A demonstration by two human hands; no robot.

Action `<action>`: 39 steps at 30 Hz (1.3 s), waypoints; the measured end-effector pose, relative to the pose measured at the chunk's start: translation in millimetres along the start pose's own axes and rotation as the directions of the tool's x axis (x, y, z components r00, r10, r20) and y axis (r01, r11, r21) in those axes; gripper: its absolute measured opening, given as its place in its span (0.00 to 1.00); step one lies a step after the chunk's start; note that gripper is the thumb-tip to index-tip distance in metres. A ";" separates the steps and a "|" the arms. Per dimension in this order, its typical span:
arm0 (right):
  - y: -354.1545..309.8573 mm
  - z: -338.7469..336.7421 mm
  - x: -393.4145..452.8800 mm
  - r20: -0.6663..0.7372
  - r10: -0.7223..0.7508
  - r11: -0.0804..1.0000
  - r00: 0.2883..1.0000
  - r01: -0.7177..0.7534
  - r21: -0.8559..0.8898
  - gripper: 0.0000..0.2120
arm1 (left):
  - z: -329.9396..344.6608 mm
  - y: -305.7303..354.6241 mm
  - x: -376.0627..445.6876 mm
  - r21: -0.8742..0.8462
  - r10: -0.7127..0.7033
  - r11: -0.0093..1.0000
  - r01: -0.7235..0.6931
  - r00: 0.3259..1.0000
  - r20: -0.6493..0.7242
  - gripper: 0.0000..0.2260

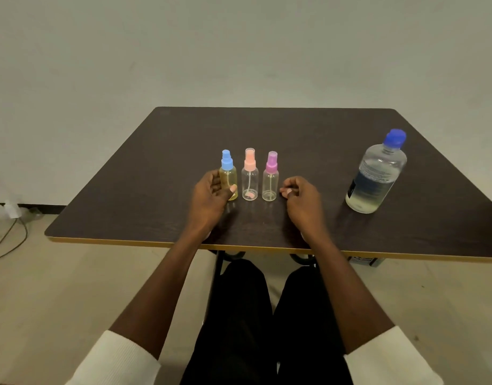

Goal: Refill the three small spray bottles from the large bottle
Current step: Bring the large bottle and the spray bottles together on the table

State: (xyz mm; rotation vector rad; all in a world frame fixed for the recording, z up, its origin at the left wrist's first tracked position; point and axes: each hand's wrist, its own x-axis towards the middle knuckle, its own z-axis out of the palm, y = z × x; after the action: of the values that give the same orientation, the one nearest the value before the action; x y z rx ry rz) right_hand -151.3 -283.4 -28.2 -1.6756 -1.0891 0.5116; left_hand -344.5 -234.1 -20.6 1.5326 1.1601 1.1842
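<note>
Three small spray bottles stand upright in a row mid-table. The blue-capped bottle [228, 176] holds yellowish liquid. The pink-capped bottle [250, 176] and the purple-capped bottle [270, 177] look clear and empty. My left hand [211, 195] curls around the blue-capped bottle, thumb across its lower front. My right hand [301, 198] rests on the table just right of the purple-capped bottle, fingers loosely curled, holding nothing. The large clear bottle [376, 173] with a blue cap stands capped at the right, pale liquid filling its lower part.
The dark wooden table [161, 168] has a light front edge close to my lap. Cables lie on the floor at the left [8, 237]. A pale wall rises behind the table.
</note>
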 end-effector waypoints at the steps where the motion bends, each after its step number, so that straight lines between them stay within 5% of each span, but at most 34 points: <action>1: 0.2 -0.2 -0.2 0.006 -0.005 1.000 1.000 0.005 -0.003 0.11 | 0.0 -0.2 0.4 0.008 0.000 1.000 0.000 1.000 -0.004 0.18; 23: 1.4 2.9 1.0 -0.005 -0.026 0.999 1.000 0.026 0.025 0.07 | -2.9 -9.7 7.4 0.046 -0.028 0.999 0.030 0.999 -0.029 0.26; 29: -0.4 1.1 -0.3 0.005 -0.010 0.995 1.000 0.010 0.103 0.13 | -4.9 -7.7 7.1 0.007 0.022 1.000 -0.022 0.996 -0.081 0.33; 33: -3.9 -2.6 -2.6 -0.003 -0.015 0.986 1.000 0.016 0.165 0.16 | -4.9 -0.5 0.6 0.044 0.158 0.987 -0.152 0.962 -0.223 0.27; 36: -4.6 -3.9 -3.6 0.000 -0.035 0.984 0.999 0.035 0.173 0.20 | -4.3 0.9 -7.2 0.169 0.439 0.898 -0.405 0.838 -0.324 0.21; 39: -6.8 -1.4 -2.2 0.025 -0.076 0.991 0.997 0.073 0.113 0.26 | -1.9 0.9 -12.8 0.315 0.641 0.764 -0.563 0.721 -0.263 0.14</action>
State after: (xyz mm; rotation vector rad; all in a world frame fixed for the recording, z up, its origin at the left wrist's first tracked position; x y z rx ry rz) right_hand -154.1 -285.6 -21.9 -1.5288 -1.1196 0.5404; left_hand -347.8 -246.6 -21.8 2.0141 1.0574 1.8970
